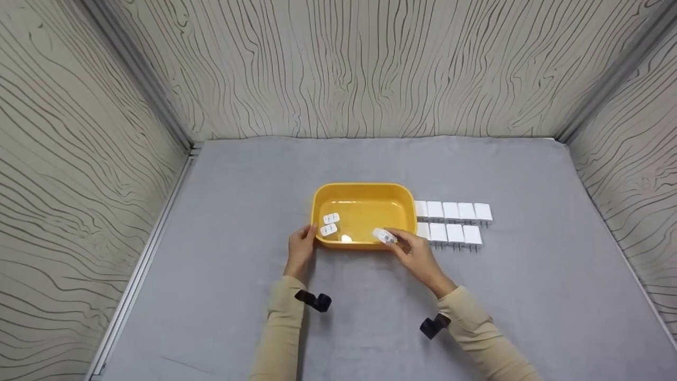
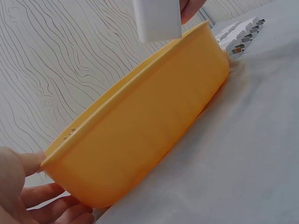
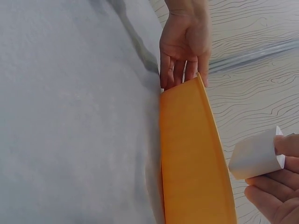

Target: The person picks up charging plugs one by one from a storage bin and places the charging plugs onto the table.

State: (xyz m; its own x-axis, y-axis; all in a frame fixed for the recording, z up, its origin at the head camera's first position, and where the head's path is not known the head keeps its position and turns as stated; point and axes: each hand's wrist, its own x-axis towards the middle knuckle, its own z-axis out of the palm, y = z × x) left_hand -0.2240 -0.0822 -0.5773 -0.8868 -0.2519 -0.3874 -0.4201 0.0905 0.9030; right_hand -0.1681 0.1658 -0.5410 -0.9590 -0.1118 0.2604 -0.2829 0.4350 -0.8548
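A yellow plastic tub [image 1: 365, 246] stands on the grey cloth. My left hand [image 1: 300, 251] grips its near left corner; in the left wrist view the thumb is at the rim and the fingers [image 2: 44, 193] lie against the outer wall. Above the tub's near right rim, my right hand [image 1: 420, 259] pinches a white plug-in charger [image 1: 384, 235] between thumb and fingers. The right wrist view shows this charger [image 3: 254, 156] as a smooth white block, apart from the rim. Several white chargers [image 1: 329, 229] sit inside the tub at its left end, prong faces up.
Two rows of white chargers [image 1: 455, 233] lie right of the tub, prongs toward me. The tub's right wall partly covers their left ends. Grey cloth [image 1: 238, 211] covers the table, and wood-patterned panels [image 1: 338, 69] enclose the back and both sides.
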